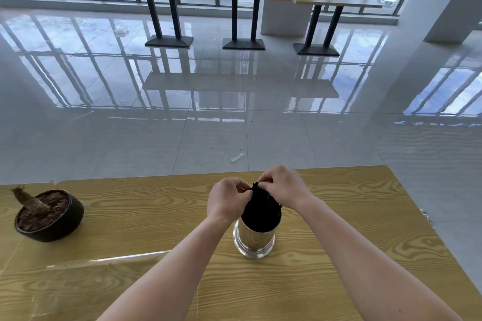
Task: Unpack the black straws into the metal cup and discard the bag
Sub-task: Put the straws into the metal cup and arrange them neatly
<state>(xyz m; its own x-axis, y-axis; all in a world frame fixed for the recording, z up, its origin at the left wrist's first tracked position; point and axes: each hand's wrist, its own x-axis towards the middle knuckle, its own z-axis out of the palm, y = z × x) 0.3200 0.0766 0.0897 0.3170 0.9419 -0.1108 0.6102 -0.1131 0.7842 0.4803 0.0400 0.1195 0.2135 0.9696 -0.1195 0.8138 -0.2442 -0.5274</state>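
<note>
Head view: my left hand [229, 199] and right hand [283, 186] pinch the black straws [260, 207] standing in the metal cup [254, 238]; tugging sideways could tip it, I judge.

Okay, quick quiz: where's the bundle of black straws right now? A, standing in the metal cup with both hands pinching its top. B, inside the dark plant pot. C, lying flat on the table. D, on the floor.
A: the black straws stand in the metal cup, with the left hand and right hand pinching their top end.
</note>
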